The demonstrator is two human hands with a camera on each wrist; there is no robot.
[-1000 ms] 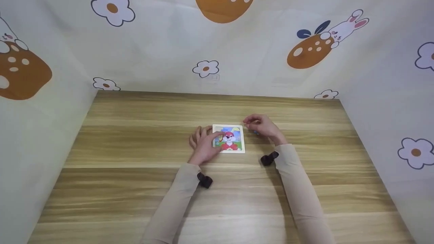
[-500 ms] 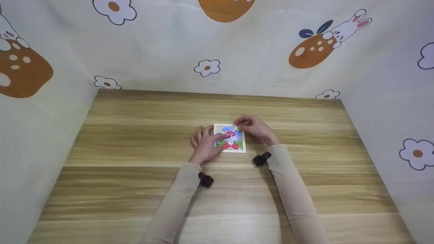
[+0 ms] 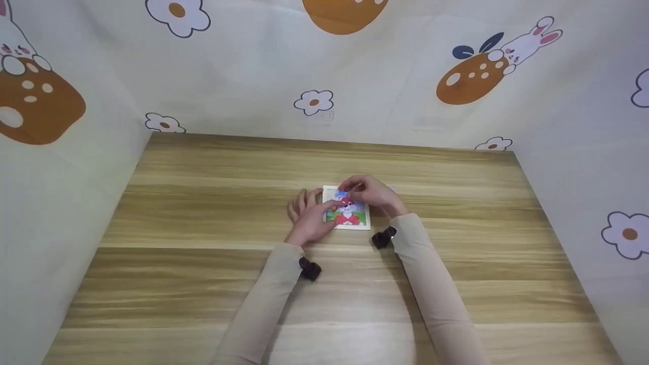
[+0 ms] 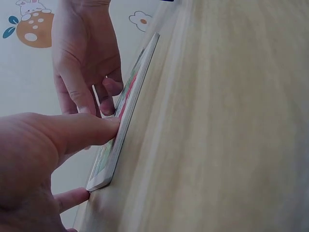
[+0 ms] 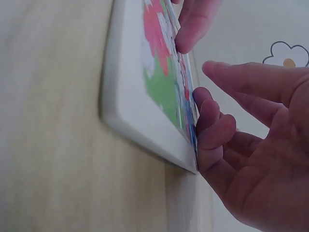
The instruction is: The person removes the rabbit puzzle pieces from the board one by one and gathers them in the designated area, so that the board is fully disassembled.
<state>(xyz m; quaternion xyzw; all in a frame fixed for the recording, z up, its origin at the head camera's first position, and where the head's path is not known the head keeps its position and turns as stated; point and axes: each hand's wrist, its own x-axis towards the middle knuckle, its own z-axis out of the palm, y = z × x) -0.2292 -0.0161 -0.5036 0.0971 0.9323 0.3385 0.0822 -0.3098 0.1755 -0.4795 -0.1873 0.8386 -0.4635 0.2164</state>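
Note:
A small square jigsaw puzzle [image 3: 348, 218], a cartoon animal in red and white within a pale frame, lies flat on the table. My left hand [image 3: 311, 223] steadies its left side: the thumb [image 4: 104, 130] presses on the picture, and a finger touches the frame's corner in the left wrist view. Over the puzzle's upper part is my right hand [image 3: 374, 195], with bent fingers [image 5: 212, 125] touching the surface in the right wrist view. No piece shows between its thumb and fingers, but the index fingertip is hidden there. The hands cover parts of the picture.
The wood-grain table [image 3: 228, 167] spreads around the puzzle. Cloth walls [image 3: 243, 76] with rabbit and flower prints enclose its back and sides. A small bluish bit [image 3: 391, 190] shows just right of my right hand. Each sleeve carries a black wrist camera [image 3: 310, 269].
My right hand has moved left, from beside the puzzle to over its upper part. The left hand keeps its place on the puzzle's left side. The view has shifted slightly.

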